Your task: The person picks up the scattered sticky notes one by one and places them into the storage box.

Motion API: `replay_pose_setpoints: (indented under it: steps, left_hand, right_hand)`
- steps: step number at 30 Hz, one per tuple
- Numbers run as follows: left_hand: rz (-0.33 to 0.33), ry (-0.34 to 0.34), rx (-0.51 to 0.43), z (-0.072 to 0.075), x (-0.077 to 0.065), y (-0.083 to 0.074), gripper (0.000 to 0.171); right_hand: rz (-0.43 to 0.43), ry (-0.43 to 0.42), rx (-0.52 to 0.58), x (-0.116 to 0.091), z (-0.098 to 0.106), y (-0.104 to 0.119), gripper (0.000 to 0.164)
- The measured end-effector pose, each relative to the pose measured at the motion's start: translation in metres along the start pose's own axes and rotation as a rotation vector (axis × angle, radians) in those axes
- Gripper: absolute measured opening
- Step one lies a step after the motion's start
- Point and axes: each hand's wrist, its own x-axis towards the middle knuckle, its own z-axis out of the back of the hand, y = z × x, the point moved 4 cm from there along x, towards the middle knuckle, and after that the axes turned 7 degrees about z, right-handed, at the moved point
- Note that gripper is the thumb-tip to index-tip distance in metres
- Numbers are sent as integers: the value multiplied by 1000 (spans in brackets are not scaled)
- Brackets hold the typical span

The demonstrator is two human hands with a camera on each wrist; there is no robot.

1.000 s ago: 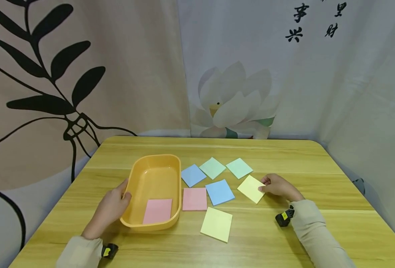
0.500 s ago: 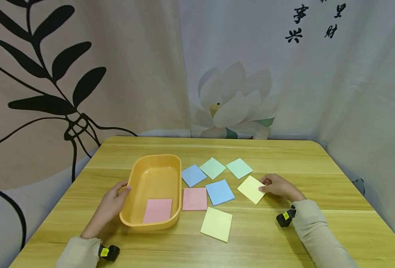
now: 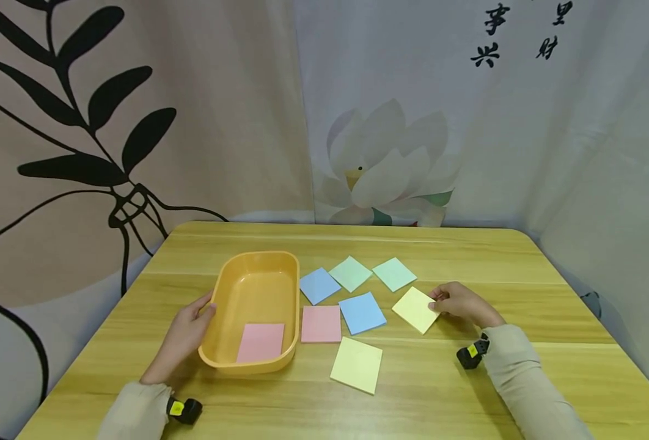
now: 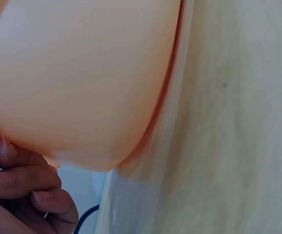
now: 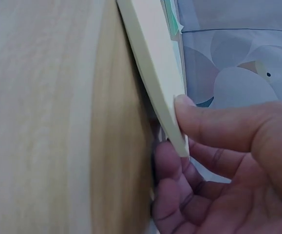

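Note:
My right hand (image 3: 464, 304) pinches one corner of a pale yellow sticky note pad (image 3: 415, 310) at the right of the group. The right wrist view has the thumb (image 5: 218, 124) on top and fingers beneath the pad, its near corner raised off the table. At the left, my left hand (image 3: 186, 330) holds the left rim of a yellow plastic basin (image 3: 206, 351), fingers curled against its edge in the left wrist view. Inside the basin lies a pink pad (image 3: 261, 343). Another yellow pad (image 3: 356, 365) lies flat nearer me.
Between basin and right hand lie a pink pad (image 3: 321, 324), two blue pads (image 3: 319, 285) and two green pads (image 3: 394, 274). All rest on a wooden table (image 3: 467, 403). A printed curtain (image 3: 247, 110) hangs behind the far edge.
The left hand's thumb and fingers have shifted a little along the basin's rim. The right hand keeps its pinch on the yellow pad, nearly still. The view has tilted slightly.

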Motion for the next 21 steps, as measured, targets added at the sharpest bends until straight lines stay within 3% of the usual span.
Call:
replay_pose_setpoints:
  steps: [8,15,21]
  left_hand:
    - [26,-10,18,0,0,0,53]
    - [32,-4,25,1,1,-2,54]
    - [27,-5,26,0,2,-2,53]
  right_hand:
    - [-22,-5,13,-1,3,0,19]
    - [-79,-18,21,-3,6,1,23]
    - [-52,-28,25,-4,11,2,27]
